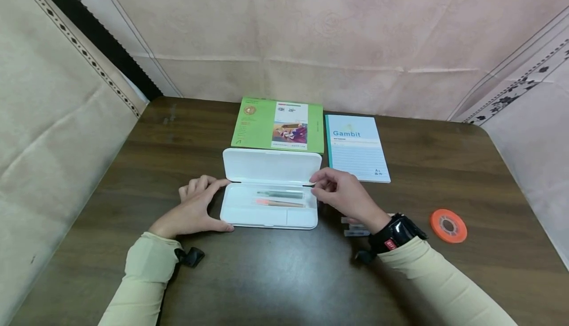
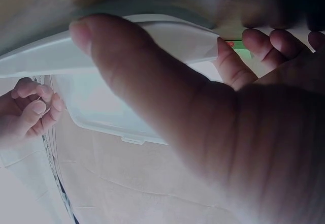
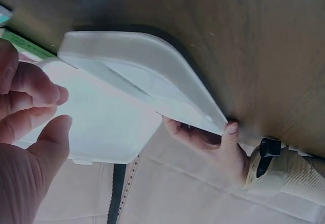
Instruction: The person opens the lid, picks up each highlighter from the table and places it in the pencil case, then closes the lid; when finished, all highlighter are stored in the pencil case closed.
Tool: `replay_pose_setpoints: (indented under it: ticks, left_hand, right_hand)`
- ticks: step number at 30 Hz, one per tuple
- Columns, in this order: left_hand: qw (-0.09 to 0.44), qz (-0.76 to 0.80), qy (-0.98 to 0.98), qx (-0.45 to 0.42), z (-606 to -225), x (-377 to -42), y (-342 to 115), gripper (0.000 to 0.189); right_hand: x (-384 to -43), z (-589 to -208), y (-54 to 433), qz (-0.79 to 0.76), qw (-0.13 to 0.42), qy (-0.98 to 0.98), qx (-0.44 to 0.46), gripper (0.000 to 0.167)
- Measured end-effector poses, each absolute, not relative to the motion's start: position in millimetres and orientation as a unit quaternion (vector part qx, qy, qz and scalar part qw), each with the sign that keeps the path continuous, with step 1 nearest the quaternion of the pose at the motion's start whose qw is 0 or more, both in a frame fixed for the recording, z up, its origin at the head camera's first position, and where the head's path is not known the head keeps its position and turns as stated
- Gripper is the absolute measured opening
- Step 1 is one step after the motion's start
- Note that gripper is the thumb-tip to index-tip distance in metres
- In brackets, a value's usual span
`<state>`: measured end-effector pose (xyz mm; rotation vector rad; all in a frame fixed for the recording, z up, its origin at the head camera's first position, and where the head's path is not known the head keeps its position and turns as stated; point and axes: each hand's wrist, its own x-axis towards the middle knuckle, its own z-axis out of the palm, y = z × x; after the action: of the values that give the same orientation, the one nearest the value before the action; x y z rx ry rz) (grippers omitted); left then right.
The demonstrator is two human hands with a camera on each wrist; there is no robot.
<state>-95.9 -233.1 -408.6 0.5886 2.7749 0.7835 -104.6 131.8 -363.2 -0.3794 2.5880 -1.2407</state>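
A white pencil case [image 1: 266,220] lies on the table with its lid [image 1: 271,165] raised at the back. Inside are a translucent green pen [image 1: 284,194] and a pencil with a pink end [image 1: 281,203]. My left hand [image 1: 197,207] holds the case by its left end, thumb at the front corner and index finger at the back corner. At the right end, near the hinge, my right hand [image 1: 338,192] hovers with fingers loosely bent. A gap shows between its thumb [image 3: 56,135] and index finger, with nothing seen in it.
Behind the case lie a green book [image 1: 253,126] and a pale blue Gambit notebook [image 1: 357,148]. Small clear-and-white pieces [image 1: 353,229] sit partly hidden under the right wrist. An orange ring-shaped roll [image 1: 437,224] lies farther right. Cloth [image 1: 333,29] hangs behind the table.
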Motion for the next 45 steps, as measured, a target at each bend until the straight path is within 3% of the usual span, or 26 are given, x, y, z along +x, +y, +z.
replay_pose_setpoints:
  ticks: [21, 32, 45]
  left_hand:
    - [0.1, 0.269, 0.937, 0.201, -408, -97, -232, 0.1]
    - [0.095, 0.269, 0.937, 0.202, -411, -98, -233, 0.101]
    - [0.097, 0.267, 0.937, 0.202, -411, -98, -233, 0.1]
  right_hand:
    - [-95, -348, 226, -0.357, 0.112, 0.921, -0.111, 0.021]
    - [-73, -353, 290, -0.298, 0.148, 0.941, -0.063, 0.023]
    - [-64, -368, 301, -0.271, 0.147, 0.947, -0.085, 0.014]
